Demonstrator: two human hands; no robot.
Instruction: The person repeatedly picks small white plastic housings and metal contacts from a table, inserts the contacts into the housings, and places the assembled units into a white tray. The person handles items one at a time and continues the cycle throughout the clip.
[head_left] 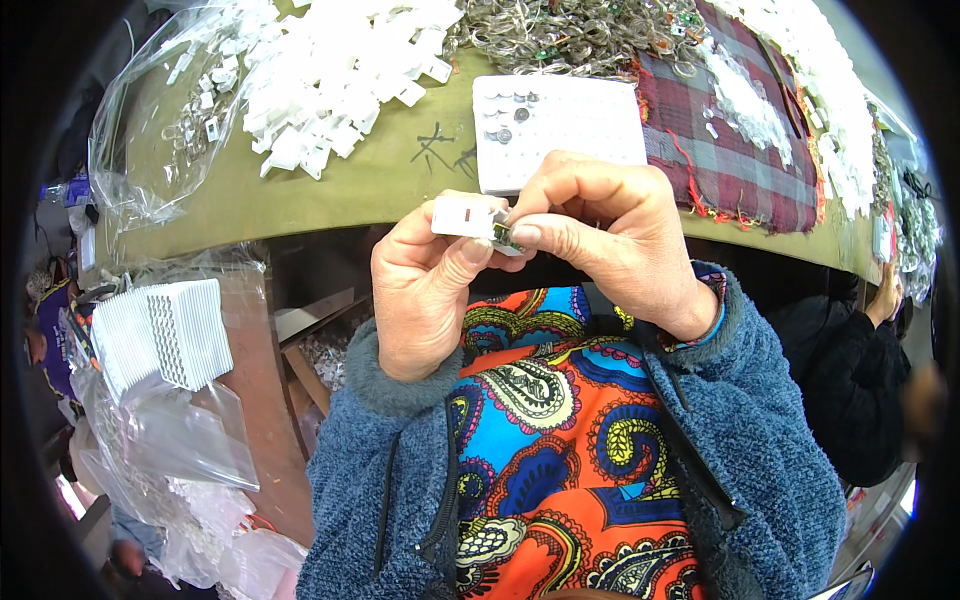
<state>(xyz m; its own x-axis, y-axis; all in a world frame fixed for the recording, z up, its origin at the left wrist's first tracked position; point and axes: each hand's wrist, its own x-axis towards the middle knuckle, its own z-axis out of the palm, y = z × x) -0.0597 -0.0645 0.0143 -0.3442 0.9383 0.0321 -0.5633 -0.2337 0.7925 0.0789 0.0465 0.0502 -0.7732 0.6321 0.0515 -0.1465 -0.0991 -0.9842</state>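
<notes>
A small white plastic casing [462, 216] with a dark slot in its face is pinched between the thumb and fingers of my left hand [425, 275]. At its right end a small green circuit board [503, 236] shows, partly hidden by fingertips. My right hand [615, 230] has its thumb and forefinger closed on that board, at the casing's end. Both hands meet just over the table's near edge. Right behind them lies a white tray [560, 130] holding several round silver and dark pieces, like button cells, at its left side.
Heaped on the green table [400, 180] are white casings [340, 70] and tangled clear wires with boards [580, 35]. A plaid cloth [740, 140] bears small clear pieces. Stacked white trays [165, 335] and plastic bags stand at left. Another person's hand [885, 295] shows at far right.
</notes>
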